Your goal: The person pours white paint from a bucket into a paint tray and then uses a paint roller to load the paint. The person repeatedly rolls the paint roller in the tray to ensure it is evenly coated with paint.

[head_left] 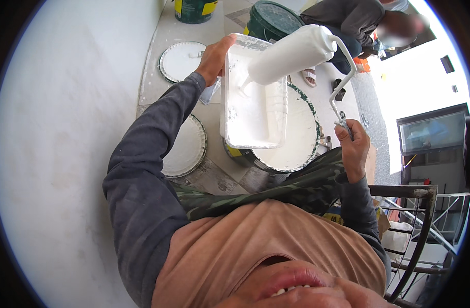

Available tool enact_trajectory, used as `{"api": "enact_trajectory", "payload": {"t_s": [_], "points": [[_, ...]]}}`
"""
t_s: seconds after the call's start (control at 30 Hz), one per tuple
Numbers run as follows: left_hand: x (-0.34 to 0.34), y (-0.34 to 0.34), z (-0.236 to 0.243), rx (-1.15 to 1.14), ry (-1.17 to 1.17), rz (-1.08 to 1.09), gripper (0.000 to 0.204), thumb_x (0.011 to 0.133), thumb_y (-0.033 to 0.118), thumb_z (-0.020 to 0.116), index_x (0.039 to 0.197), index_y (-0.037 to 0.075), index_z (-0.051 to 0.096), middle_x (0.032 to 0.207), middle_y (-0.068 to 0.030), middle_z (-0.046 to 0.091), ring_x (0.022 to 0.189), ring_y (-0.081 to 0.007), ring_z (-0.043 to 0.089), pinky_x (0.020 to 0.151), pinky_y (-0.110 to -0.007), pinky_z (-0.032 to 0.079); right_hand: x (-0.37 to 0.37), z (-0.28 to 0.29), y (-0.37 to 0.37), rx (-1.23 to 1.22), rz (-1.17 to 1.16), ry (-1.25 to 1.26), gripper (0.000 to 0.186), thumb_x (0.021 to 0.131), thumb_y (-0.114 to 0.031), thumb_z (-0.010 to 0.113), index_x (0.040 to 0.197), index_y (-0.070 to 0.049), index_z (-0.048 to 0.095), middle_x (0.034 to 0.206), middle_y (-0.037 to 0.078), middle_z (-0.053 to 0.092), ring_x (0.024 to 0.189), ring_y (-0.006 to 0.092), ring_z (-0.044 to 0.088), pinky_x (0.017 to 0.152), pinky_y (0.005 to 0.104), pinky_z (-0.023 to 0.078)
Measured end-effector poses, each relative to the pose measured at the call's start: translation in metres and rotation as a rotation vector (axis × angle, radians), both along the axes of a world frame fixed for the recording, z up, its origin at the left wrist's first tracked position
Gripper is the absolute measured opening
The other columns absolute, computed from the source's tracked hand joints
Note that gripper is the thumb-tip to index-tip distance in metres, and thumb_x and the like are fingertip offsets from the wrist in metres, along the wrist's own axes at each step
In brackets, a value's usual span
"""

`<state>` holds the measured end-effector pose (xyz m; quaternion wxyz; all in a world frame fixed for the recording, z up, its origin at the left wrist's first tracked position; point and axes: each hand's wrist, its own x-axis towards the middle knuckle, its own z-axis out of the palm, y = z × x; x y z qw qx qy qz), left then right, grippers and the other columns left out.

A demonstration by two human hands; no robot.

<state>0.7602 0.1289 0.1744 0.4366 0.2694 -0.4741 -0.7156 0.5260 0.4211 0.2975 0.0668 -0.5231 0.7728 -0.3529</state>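
My left hand [214,59] grips the far left edge of a clear plastic paint tray [253,144] coated with white paint. The tray is held over part of a dark green bucket [318,126], whose inside shows white paint. In my right hand [354,146] is the handle of a paint roller [294,54], its bent wire frame reaching up and over to the left. The thick white sleeve hangs above the tray's far part, and a strand of white paint runs from its lower end toward the tray. My fingers around the handle are partly hidden.
Paint-covered round lids [181,61] lie on the floor beside the white wall [65,128] at left. A green bucket [196,11] and a lidded one [276,20] stand beyond. Another person [343,23] crouches at far right. A dark metal frame [407,191] stands to my right.
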Motion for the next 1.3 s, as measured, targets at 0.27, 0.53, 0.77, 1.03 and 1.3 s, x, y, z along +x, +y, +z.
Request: {"api": "enact_trajectory", "payload": {"t_s": [0.27,0.53,0.77,1.03,1.3], "points": [[0.001,0.000,0.001,-0.042,-0.042,-0.007,0.062,0.090,0.056,0.052,0.112,-0.001,0.062,0.093,-0.0072,0.065,0.075,-0.0130,0.063,0.062,-0.028,0.052,0.006,-0.007,0.011,0.023,0.047,-0.172,0.026,0.093,-0.024,0.067,0.093,0.001,0.060,0.072,-0.001,0.054,0.067,0.0074,0.046,0.060,0.0233,0.039],[0.003,0.000,0.006,-0.042,-0.082,0.008,0.064,0.090,0.057,0.053,0.110,-0.002,0.063,0.091,-0.0086,0.066,0.073,-0.0142,0.063,0.062,-0.028,0.053,0.012,-0.031,0.021,-0.007,0.042,-0.251,0.026,0.092,-0.021,0.069,0.098,0.003,0.061,0.078,-0.001,0.057,0.072,0.0058,0.047,0.064,0.0214,0.040],[0.003,0.003,0.007,-0.085,-0.078,0.023,0.064,0.090,0.058,0.053,0.111,-0.001,0.064,0.093,-0.0091,0.066,0.072,-0.0142,0.063,0.060,-0.027,0.052,0.017,-0.034,0.021,-0.008,0.012,-0.355,0.028,0.093,-0.024,0.069,0.099,0.002,0.062,0.074,-0.002,0.056,0.064,0.0045,0.046,0.057,0.0201,0.038],[0.000,0.002,0.005,-0.115,-0.062,0.030,0.065,0.090,0.060,0.052,0.111,0.000,0.064,0.094,-0.0099,0.066,0.078,-0.0140,0.063,0.066,-0.028,0.051,0.026,-0.041,0.022,-0.016,-0.009,-0.477,0.028,0.096,-0.028,0.065,0.094,0.000,0.061,0.067,-0.003,0.050,0.057,0.0042,0.042,0.052,0.0184,0.033],[0.003,0.003,0.009,-0.125,-0.102,0.023,0.063,0.090,0.059,0.053,0.110,0.000,0.066,0.095,-0.0095,0.067,0.078,-0.0146,0.062,0.068,-0.028,0.050,0.030,-0.039,0.021,-0.046,0.002,-0.487,0.028,0.096,-0.028,0.065,0.095,0.000,0.061,0.067,-0.003,0.050,0.057,0.0042,0.042,0.052,0.0182,0.033]]}}
